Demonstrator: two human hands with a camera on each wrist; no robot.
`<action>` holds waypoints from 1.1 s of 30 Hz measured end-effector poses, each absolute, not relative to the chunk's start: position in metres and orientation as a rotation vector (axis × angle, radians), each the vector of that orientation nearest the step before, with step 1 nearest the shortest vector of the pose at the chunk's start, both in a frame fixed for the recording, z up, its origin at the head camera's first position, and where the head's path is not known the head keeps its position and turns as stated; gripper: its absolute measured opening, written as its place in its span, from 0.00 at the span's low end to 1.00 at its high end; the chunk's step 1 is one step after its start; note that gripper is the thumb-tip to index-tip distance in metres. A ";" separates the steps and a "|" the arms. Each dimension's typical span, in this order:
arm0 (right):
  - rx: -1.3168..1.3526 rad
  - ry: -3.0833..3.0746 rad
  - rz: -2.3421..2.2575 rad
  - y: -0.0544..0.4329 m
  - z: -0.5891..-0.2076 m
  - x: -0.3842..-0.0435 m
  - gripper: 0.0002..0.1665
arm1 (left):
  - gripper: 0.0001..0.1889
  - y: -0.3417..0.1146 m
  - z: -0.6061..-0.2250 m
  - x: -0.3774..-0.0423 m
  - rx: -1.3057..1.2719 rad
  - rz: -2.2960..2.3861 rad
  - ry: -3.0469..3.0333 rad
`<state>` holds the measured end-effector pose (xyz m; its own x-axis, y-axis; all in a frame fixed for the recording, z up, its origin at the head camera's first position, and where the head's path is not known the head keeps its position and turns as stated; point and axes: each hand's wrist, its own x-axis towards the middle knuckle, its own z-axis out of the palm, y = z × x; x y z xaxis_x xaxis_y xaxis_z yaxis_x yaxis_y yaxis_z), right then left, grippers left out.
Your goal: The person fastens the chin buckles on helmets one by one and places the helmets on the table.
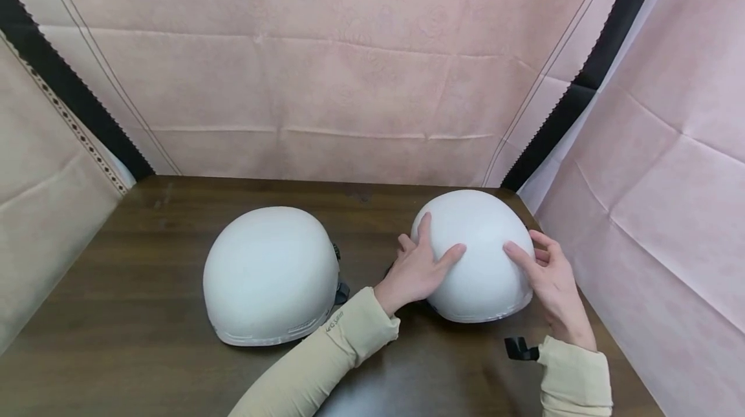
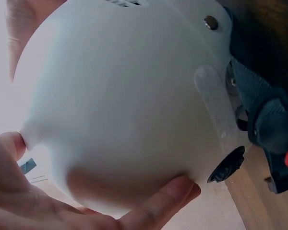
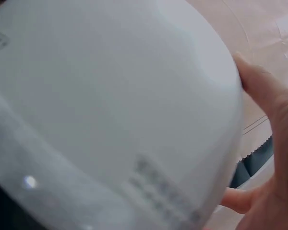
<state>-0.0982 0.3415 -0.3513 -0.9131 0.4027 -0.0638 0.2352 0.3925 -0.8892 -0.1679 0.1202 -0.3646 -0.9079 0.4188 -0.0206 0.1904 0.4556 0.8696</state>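
A smooth white helmet (image 1: 477,268) sits at the right of the wooden table, held between two hands. My left hand (image 1: 414,271) grips its left side, thumb and fingers spread over the shell. On the opposite side, my right hand (image 1: 553,281) has its thumb on the front and its fingers round the edge. In the left wrist view a dark strap (image 2: 252,79) hangs from the rim near a black round fitting (image 2: 225,165). Small slotted marks show on the shell in the right wrist view. A second white helmet (image 1: 270,275) rests at the left, untouched.
The brown table (image 1: 145,313) meets a pale pink fabric wall (image 1: 302,94) at the back. More fabric (image 1: 669,210) slopes down close beside the right hand. A short black strap (image 1: 521,348) sticks out by the right sleeve.
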 end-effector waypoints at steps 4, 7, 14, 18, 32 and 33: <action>-0.568 -2.425 1.525 0.339 -0.353 -0.099 0.51 | 0.50 0.122 -0.366 -0.167 0.509 1.442 2.429; -0.578 -2.386 1.515 0.337 -0.354 -0.100 0.49 | 0.53 0.123 -0.366 -0.166 0.500 1.416 2.424; -0.587 -2.320 1.524 0.337 -0.356 -0.102 0.47 | 0.55 0.122 -0.365 -0.164 0.525 1.372 2.459; -0.574 -2.361 1.501 0.340 -0.356 -0.099 0.48 | 0.55 0.119 -0.365 -0.164 0.598 1.352 2.535; -0.451 -2.493 1.409 0.345 -0.349 -0.095 0.45 | 0.38 0.101 -0.352 -0.170 1.335 1.016 2.806; -0.441 -2.499 1.401 0.345 -0.348 -0.095 0.45 | 0.38 0.101 -0.351 -0.170 1.323 1.026 2.802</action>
